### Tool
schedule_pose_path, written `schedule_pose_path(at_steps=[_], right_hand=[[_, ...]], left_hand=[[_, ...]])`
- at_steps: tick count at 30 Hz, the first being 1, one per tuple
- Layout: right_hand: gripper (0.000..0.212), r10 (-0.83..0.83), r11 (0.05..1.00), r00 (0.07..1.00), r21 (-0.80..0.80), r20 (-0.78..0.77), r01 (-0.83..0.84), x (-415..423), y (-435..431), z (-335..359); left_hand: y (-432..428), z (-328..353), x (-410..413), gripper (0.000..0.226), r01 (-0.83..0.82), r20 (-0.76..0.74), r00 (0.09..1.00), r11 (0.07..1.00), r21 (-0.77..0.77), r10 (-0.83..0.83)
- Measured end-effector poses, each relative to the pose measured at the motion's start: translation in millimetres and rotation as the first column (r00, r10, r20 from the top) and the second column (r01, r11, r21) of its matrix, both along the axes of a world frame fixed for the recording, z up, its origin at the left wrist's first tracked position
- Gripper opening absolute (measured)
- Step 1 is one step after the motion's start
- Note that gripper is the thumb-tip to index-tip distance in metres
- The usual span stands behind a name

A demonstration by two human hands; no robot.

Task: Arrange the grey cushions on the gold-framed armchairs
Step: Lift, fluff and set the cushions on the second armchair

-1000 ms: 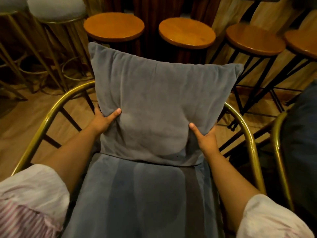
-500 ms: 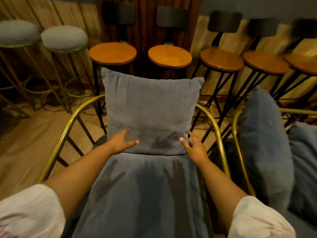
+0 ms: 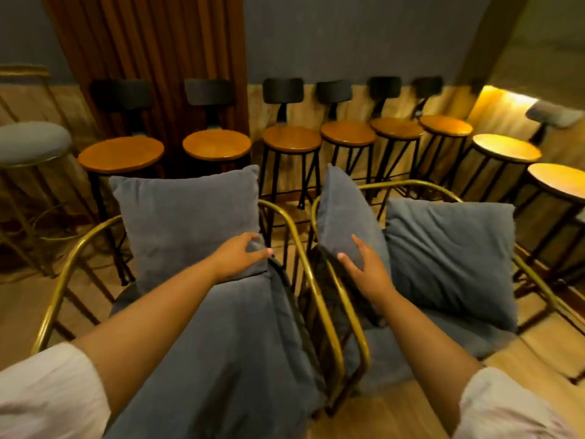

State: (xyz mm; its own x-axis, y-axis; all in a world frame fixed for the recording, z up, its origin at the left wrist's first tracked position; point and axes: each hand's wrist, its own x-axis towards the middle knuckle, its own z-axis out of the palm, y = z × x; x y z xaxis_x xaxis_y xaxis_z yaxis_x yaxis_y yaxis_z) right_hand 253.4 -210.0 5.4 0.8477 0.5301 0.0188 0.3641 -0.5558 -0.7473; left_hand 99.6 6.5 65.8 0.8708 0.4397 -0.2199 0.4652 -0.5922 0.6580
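Hands split between two armchairs: left hand [image 3: 243,255] rests open on the left chair's upright cushion [image 3: 186,223]; right hand [image 3: 367,267] cups, fingers spread, the edge-on cushion [image 3: 342,217] in the right chair [image 3: 411,185].

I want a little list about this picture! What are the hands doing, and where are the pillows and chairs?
left hand: resting on the left cushion's lower right corner
right hand: touching the tilted cushion
left armchair: one cushion, upright against the back
right armchair: two cushions, the tilted one and a back cushion
behind: row of wooden stools
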Motion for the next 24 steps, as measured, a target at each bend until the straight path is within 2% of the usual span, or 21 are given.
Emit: schedule_pose_path(at_steps=[5, 11, 14, 18, 24], right_hand=[[0.071, -0.099, 0.995, 0.995, 0.007, -0.028, 0.099, 21, -81, 0], [0.068, -0.168, 0.986, 0.98, -0.003, -0.11, 0.169, 82, -155, -15], [0.066, -0.178, 0.983, 0.972, 0.01, -0.152, 0.181, 124, -182, -21], [0.066, -0.129, 0.99, 0.971, 0.03, -0.201, 0.137, 181, -203, -26], [0.063, -0.031, 0.997, 0.976, 0.059, -0.216, 0.045, 249, -175, -23]], left_hand=[[-65, 7, 40, 0.067, 0.082, -0.012, 0.996, 0.995, -0.055, -0.083], [-123, -1, 113, 0.067, 0.089, 0.002, 0.996, 0.993, -0.078, -0.089], [-146, -10, 152, 0.072, 0.04, 0.03, 0.999, 0.996, -0.078, -0.038], [-175, -26, 198, 0.074, -0.04, 0.085, 0.995, 0.987, -0.154, 0.054], [-188, -48, 219, 0.077, -0.23, 0.183, 0.947, 0.955, -0.186, 0.264]])
